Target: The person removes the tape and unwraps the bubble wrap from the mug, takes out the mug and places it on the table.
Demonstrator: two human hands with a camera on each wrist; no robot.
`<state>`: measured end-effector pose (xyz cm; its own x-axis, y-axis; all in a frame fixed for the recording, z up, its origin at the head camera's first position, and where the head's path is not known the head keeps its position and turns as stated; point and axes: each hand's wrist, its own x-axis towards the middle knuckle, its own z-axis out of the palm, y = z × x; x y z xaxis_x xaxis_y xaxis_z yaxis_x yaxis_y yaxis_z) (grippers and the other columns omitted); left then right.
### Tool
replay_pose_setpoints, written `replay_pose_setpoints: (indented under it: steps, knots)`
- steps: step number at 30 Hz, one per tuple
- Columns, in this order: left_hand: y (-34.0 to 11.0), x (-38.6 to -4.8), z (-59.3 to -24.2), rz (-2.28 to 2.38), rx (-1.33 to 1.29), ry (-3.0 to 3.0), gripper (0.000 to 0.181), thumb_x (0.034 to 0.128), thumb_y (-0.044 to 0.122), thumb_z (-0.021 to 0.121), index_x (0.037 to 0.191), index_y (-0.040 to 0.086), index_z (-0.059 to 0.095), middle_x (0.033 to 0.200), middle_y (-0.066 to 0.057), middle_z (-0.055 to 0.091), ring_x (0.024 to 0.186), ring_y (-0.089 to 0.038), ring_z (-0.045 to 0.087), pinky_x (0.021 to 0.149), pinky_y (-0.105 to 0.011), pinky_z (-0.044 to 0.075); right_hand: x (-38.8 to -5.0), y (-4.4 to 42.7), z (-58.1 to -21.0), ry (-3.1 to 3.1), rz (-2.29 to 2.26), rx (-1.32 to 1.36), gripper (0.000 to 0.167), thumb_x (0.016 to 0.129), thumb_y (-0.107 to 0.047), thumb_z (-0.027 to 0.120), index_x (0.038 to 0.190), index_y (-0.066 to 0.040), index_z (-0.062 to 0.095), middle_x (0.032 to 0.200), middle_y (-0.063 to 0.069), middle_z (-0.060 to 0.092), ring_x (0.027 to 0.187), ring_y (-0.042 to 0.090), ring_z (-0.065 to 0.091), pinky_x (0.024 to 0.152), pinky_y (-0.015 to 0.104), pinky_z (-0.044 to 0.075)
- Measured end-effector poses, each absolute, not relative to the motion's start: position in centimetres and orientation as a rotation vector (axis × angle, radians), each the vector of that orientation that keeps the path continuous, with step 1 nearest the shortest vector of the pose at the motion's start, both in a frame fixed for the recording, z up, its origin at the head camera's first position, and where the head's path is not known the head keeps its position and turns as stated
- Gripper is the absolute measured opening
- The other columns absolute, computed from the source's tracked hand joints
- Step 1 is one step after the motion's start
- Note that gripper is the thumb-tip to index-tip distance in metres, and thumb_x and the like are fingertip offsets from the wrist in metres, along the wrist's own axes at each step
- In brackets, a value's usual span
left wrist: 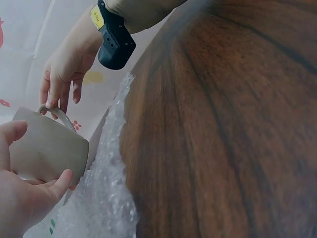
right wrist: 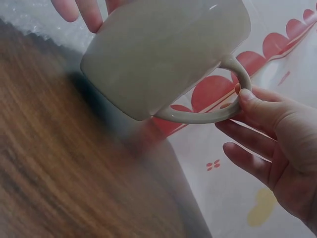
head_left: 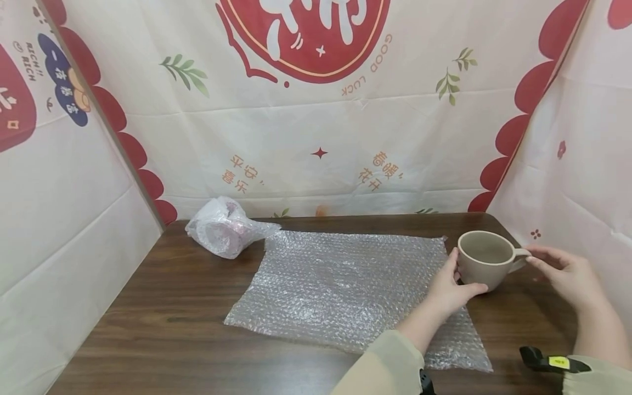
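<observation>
A beige-grey mug (head_left: pixel 486 258) is at the right side of the table, its mouth facing up in the head view. The left hand (head_left: pixel 451 285) grips its body from the left, thumb low on the near side. The right hand (head_left: pixel 568 271) pinches the handle between thumb and index finger. In the right wrist view the mug (right wrist: pixel 163 54) shows its side and the right hand (right wrist: pixel 282 134) holds the handle's outer curve. The left wrist view shows the left hand (left wrist: pixel 25 193) around the mug (left wrist: pixel 49 146). Bubble wrap (head_left: pixel 340 285) lies flat to the left of the mug.
A bubble-wrapped bundle (head_left: pixel 224 230) rests at the table's back left, its tail near the sheet's back left corner. The brown wooden table (head_left: pixel 163 329) is bounded by printed white cloth (head_left: pixel 296 126) at the back and sides.
</observation>
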<state>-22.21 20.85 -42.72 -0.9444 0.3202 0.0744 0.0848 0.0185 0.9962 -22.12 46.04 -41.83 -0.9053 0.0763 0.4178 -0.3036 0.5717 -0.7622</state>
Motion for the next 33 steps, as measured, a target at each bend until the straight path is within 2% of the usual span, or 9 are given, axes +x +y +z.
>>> replay_pose_setpoints:
  steps: [6,13,19,26,33]
  knots:
    - [21.2,-22.0,-42.9,2.069,0.373,2.077,0.080,0.0791,0.007,0.077,0.148,0.020,0.038,0.141,0.007,0.045,0.121,-0.012,0.050,0.095,-0.023,0.043,-22.2,46.2,-42.5,-2.401,1.301,0.156,0.031,0.093,-0.003,0.061,0.101,-0.032,0.065,0.087,-0.033,0.060,0.065,-0.005,0.060,0.051,0.018,0.050]
    - [21.7,-21.8,-42.8,2.058,0.402,2.124,0.081,0.0767,0.007,0.079,0.146,0.022,0.041,0.138,0.009,0.048,0.117,-0.011,0.052,0.093,-0.021,0.042,-22.1,46.7,-43.0,-2.379,1.324,0.125,0.032,0.094,-0.006,0.061,0.100,-0.037,0.064,0.087,-0.036,0.059,0.058,0.001,0.062,0.050,0.018,0.050]
    - [21.7,-21.9,-42.8,1.988,0.417,2.188,0.081,0.0771,0.011,0.079,0.146,0.026,0.040,0.137,0.011,0.048,0.117,-0.011,0.052,0.091,-0.019,0.042,-22.1,46.9,-43.5,-2.342,1.396,0.160,0.032,0.094,-0.003,0.060,0.103,-0.033,0.066,0.089,-0.033,0.062,0.066,-0.005,0.062,0.051,0.019,0.051]
    - [21.8,-21.6,-42.5,1.899,0.434,2.242,0.080,0.0777,0.020,0.079,0.146,0.033,0.040,0.138,0.017,0.046,0.123,-0.006,0.045,0.095,-0.027,0.042,-22.1,47.2,-44.0,-2.310,1.475,0.152,0.035,0.093,0.000,0.059,0.106,-0.031,0.068,0.089,-0.030,0.064,0.071,-0.008,0.061,0.052,0.018,0.051]
    - [21.9,-21.7,-42.7,1.906,0.447,2.252,0.080,0.0773,0.018,0.079,0.145,0.031,0.040,0.137,0.014,0.048,0.122,-0.005,0.046,0.094,-0.026,0.041,-22.1,47.3,-44.1,-2.318,1.521,0.157,0.034,0.095,-0.003,0.058,0.109,-0.032,0.068,0.090,-0.029,0.065,0.072,-0.007,0.062,0.053,0.018,0.052]
